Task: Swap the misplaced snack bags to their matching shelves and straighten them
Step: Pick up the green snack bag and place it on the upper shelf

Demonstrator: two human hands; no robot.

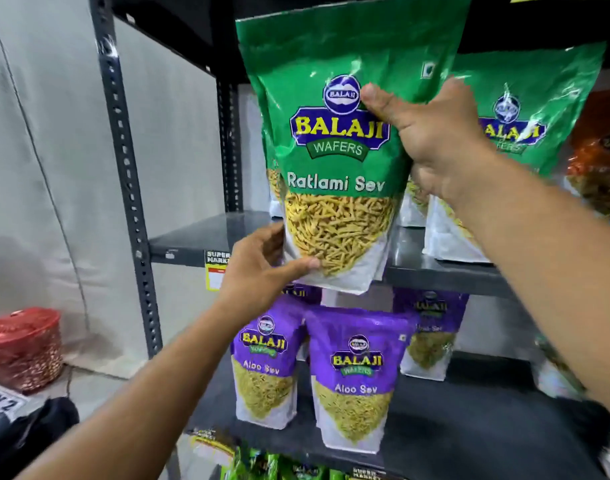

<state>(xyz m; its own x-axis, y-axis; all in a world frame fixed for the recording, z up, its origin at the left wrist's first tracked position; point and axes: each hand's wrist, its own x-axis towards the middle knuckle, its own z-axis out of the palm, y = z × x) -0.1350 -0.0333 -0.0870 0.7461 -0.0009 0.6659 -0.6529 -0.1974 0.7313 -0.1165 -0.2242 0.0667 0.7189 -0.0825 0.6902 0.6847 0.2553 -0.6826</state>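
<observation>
- Both hands hold a green bag (334, 140) marked "Ratlami Sev", upright, in front of the upper shelf (192, 242).
- The left hand (262, 268) grips the bag's lower left corner: thumb across the front near the clear window, fingers (262, 237) curled round the left edge and closed on it.
- The right hand (431, 140) grips the bag's right edge at mid-height: thumb pressed on the front by the logo, the other fingers behind the bag and out of sight.
- The bag's bottom edge hangs just below the front lip of the upper shelf, not resting on the board.
- Behind it on the upper shelf stand more green bags: one (525, 133) to the right, another mostly hidden directly behind the held bag.
- At the far right of that shelf an orange bag (598, 161) shows in part, blurred.
- On the lower shelf (469, 434) stand purple bags marked "Aloo Sev": one in front (357, 379), one to its left (263, 362), one further back on the right (430, 334).
- A yellow price tag (216, 270) hangs on the upper shelf's front edge, just left of the left hand.
- A red bucket (22, 348) stands on the floor at far left, well apart from the rack.
</observation>
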